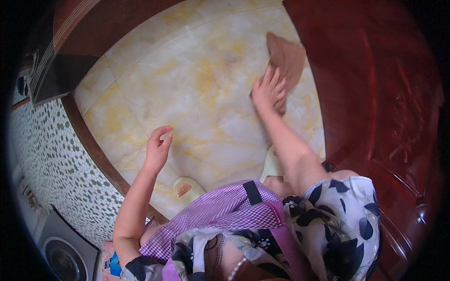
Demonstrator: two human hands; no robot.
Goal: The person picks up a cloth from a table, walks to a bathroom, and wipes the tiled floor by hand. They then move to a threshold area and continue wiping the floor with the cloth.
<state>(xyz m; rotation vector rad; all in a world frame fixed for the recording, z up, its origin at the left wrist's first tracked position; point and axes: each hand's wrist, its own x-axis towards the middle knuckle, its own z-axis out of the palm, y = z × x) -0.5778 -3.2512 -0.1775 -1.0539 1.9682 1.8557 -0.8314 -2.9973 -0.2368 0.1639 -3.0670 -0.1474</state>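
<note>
My right hand [270,92] lies on a brown cloth [287,58] on the marbled floor, its fingers stretched and spread over the fabric. The cloth is rumpled and reaches out beyond my fingertips, close to the dark red wooden panel at the right; part of it is hidden under my palm. Over the floor to the left, my left hand [159,144] hangs with loosely bent fingers. A gap shows between its thumb and forefinger, and nothing is in it.
Cream and yellow marbled tiles [197,89] cover the floor. A carved dark red wooden panel [347,93] borders it at the right. Dark furniture [70,70] stands far left, beside a dark strip and green-white mosaic [70,154]. Pale green slippers [189,188] are on my feet.
</note>
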